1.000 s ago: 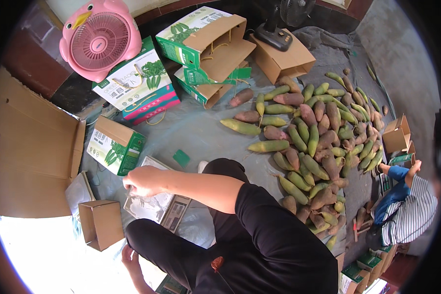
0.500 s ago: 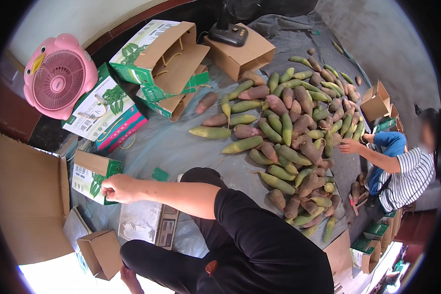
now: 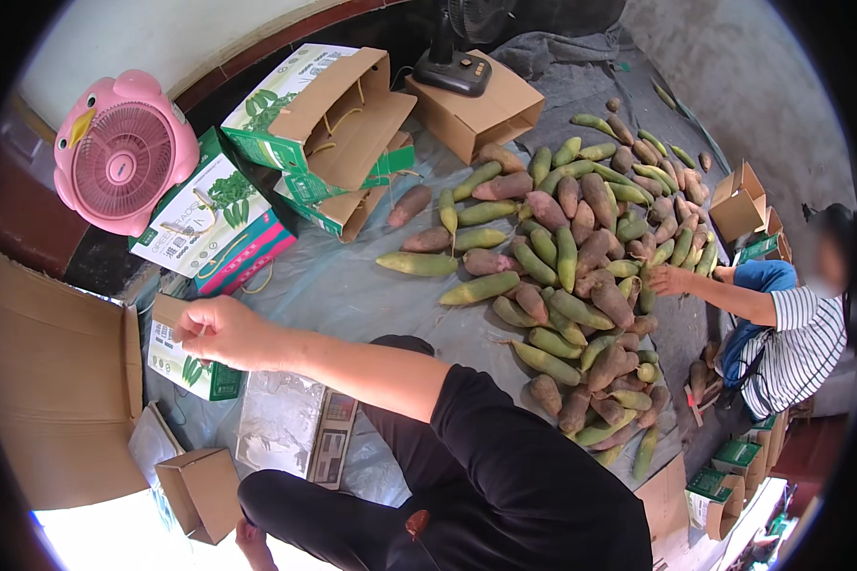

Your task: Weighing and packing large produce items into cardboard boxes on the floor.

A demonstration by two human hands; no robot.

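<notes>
My right hand (image 3: 229, 333) reaches out to the left on a bare forearm. It hangs over a white and green carton (image 3: 186, 352) with a brown flap. Its fingers are curled and pinched toward the thumb; whatever may be between them is too small to make out. The hand hides part of the carton's top and side. Below the forearm, by my knees, lies a weighing scale (image 3: 276, 423) with a worn, pale platform and a keypad side. My left hand does not show; some skin below my lower knee looks like a leg or foot.
Long green and reddish-brown radishes (image 3: 562, 252) lie heaped on the sheet. A pink fan (image 3: 119, 167), printed cartons (image 3: 305, 114) and a black fan on a brown box (image 3: 481, 119) stand behind. On the right, another person (image 3: 795, 324) reaches into the heap. An open brown box (image 3: 198, 495) stands lower left.
My right hand has risen and shifted slightly left, from the carton's right-hand corner to above its brown flap. The whole view has shifted a little. The other person's hand stays at the heap.
</notes>
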